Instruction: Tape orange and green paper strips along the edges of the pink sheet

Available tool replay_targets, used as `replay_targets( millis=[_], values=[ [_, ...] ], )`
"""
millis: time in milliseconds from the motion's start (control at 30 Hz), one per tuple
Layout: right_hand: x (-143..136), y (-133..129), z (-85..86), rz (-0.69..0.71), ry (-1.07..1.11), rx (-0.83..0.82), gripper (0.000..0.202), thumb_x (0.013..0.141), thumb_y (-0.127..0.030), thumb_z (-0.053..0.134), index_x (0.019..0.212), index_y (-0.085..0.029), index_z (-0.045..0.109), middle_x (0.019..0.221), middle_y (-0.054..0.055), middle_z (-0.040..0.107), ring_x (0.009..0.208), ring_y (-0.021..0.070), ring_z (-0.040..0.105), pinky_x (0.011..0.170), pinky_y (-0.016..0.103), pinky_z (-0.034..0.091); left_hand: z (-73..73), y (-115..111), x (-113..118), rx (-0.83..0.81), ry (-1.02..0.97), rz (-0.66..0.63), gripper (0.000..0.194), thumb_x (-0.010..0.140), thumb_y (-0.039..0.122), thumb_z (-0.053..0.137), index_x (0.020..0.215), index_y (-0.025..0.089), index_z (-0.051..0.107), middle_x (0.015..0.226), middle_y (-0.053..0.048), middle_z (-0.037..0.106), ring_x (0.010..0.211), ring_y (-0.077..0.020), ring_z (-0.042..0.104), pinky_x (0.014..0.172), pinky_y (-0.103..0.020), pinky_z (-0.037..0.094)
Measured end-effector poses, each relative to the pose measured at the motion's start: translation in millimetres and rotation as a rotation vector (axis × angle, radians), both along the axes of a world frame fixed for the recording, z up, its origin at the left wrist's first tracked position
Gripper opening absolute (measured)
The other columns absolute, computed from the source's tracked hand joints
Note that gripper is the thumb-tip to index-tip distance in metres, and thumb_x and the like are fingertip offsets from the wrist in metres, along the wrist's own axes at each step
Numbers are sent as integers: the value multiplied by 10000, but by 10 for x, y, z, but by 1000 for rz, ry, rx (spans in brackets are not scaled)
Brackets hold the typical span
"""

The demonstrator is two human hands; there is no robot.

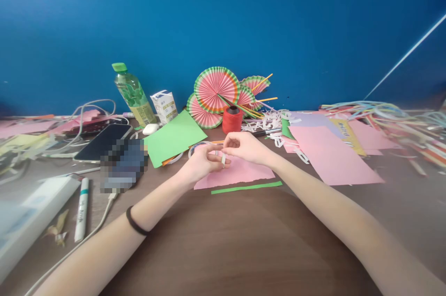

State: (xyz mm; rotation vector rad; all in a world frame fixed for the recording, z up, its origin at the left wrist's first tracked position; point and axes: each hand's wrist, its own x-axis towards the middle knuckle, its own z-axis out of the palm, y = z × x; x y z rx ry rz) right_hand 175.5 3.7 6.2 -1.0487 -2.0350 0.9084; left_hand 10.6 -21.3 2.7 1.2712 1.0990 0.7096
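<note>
My left hand point(205, 164) holds a small whitish strip point(223, 161) between its fingers, above a pink sheet of paper point(244, 171). Close against it, my right hand point(246, 147) has thumb and index finger pinched together near the left fingertips; what they hold, if anything, is too small to make out. A thin green paper strip point(246, 187) lies along the near edge of the pink sheet. Behind my hands stands a red thread spool point(232, 120).
Folded paper fans point(216, 89) lean at the blue wall. To the left are a green bottle point(134, 96), a carton point(165, 106), green paper point(177, 135), a phone point(103, 142) and a marker point(81, 210). Pink paper point(334, 154) and strips lie right.
</note>
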Motion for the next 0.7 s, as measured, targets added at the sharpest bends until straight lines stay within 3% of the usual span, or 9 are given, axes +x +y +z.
replay_targets(
  millis=[300,533,700],
  values=[
    [14,13,-17,-16,-31,-37,72,688,-235,563,678,-164,562,628,-7,576,588,109,522,525,226,382,-3,-11,-12,120,-36,-107,625,627,58,592,1202,191,385,801,-55,692,811,-199,652,758,-334,482],
    [27,35,-39,57,-2,-129,86,711,-248,552,716,-163,562,600,-2,595,599,128,563,549,248,418,-5,-12,-29,278,19,-172,659,625,43,526,1240,225,374,862,-44,664,799,-174,640,717,-289,494],
    [25,27,-34,24,-2,-115,118,706,-279,564,696,-162,552,625,5,598,608,124,550,532,239,406,-74,8,-36,348,84,-130,546,674,77,472,1203,195,407,822,-40,671,754,-149,620,694,-274,475]
  ],
)
